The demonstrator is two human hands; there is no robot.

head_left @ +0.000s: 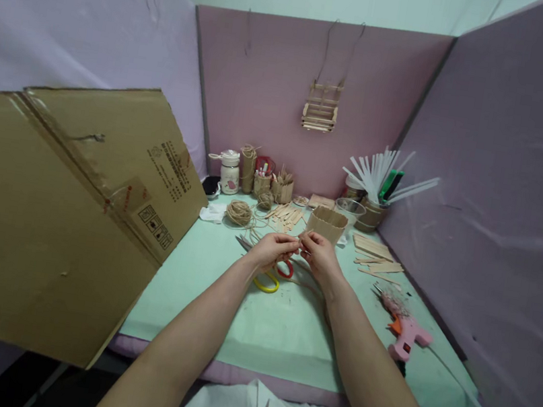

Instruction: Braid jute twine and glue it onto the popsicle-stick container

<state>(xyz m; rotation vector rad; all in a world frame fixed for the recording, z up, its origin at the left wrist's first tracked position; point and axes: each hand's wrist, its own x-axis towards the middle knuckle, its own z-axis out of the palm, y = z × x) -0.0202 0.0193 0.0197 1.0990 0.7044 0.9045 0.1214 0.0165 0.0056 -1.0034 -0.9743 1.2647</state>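
Note:
My left hand point(275, 248) and my right hand point(318, 251) meet above the middle of the table, fingertips pinched close together. Between them is a thin strand of jute twine point(309, 276), mostly hidden by the fingers; its loose lengths trail on the cloth below. A ball of jute twine point(239, 212) lies beyond my left hand. Scissors with one yellow handle loop point(267, 283) and one red loop lie under my left wrist, blades pointing left. Just past my right hand stands a small box of craft sticks point(328, 221).
A large cardboard sheet point(69, 221) leans at the left. On the right lie loose craft sticks point(379, 266) and a pink glue gun point(405, 332) with its cord. Along the back stand a white bottle point(230, 173), stick holders, a clear plastic cup point(351, 210) and a pot of glue sticks point(372, 215).

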